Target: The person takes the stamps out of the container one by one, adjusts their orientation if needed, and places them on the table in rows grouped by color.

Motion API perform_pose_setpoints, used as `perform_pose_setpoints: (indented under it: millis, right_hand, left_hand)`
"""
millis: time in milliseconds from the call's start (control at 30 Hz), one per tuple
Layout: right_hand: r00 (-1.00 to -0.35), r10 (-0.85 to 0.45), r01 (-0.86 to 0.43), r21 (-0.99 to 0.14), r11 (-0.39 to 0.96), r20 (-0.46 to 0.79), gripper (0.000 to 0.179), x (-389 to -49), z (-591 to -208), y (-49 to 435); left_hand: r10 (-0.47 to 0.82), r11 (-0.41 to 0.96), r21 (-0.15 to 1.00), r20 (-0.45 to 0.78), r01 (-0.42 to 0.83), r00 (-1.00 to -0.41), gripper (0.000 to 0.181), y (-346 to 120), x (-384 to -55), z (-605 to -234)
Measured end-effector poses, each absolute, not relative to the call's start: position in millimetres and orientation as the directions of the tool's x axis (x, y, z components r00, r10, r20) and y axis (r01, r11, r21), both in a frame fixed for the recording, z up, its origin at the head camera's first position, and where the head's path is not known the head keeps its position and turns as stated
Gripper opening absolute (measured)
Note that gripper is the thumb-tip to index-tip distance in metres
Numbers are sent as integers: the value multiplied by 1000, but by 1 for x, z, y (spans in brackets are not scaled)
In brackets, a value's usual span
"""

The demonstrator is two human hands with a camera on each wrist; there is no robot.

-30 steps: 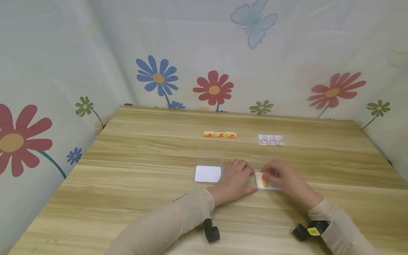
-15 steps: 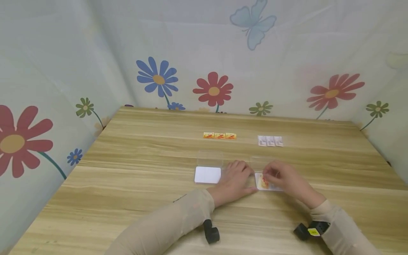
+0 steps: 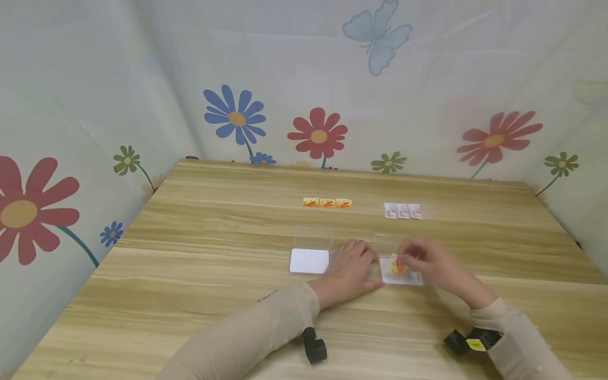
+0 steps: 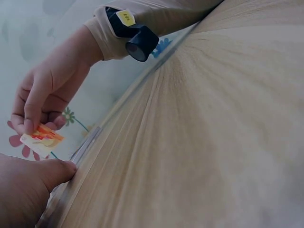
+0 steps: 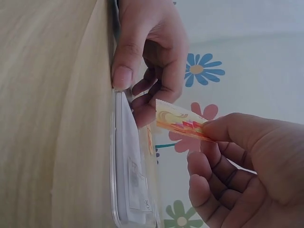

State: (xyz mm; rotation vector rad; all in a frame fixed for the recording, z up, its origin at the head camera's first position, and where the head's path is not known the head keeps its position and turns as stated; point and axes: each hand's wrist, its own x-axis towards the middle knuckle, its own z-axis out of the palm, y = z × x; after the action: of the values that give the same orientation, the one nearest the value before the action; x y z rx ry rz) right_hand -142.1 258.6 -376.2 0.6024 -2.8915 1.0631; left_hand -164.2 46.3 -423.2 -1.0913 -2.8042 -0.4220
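Observation:
My right hand (image 3: 429, 264) pinches a small yellow-orange sachet (image 5: 180, 121) between thumb and fingertips. The sachet has a serrated edge and is tilted, apart from the case under it. That case (image 3: 404, 281) is clear plastic with its lid raised at the back; white printed pieces lie inside. Beside it, my left hand (image 3: 349, 272) rests on the table with its thumb (image 5: 124, 76) touching the near end of the case. A second clear case (image 3: 310, 261), white inside, lies lid-up just left of that hand.
A row of yellow sachets (image 3: 328, 202) lies toward the back of the wooden table (image 3: 214, 221). Right of it is a row of white printed sachets (image 3: 402, 211). A flowered curtain (image 3: 404, 116) stands behind the table's far edge.
The right hand has drawn the yellow sachet slightly up and to the right, tilting it and uncovering more of the case. The left hand has stayed in place.

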Motion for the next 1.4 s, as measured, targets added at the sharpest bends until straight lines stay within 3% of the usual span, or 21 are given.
perform_pose_setpoints:
  millis: [533,1167,1400]
  right_hand:
    - [-932,-313,-348,-684,641,180,7,-143,-366,259]
    - [-982,-173,-175,-712,680,77,23,-151,-353,271]
    - [-972,-189,-232,-700,675,141,16,-159,-343,267]
  left_hand:
    - [645,704,222,198,675,-738,49,44,-166,-420]
    - [645,716,212,163,665,-746,49,48,-164,-421]
    - [644,717,214,163,664,-748,49,47,-164,-419]
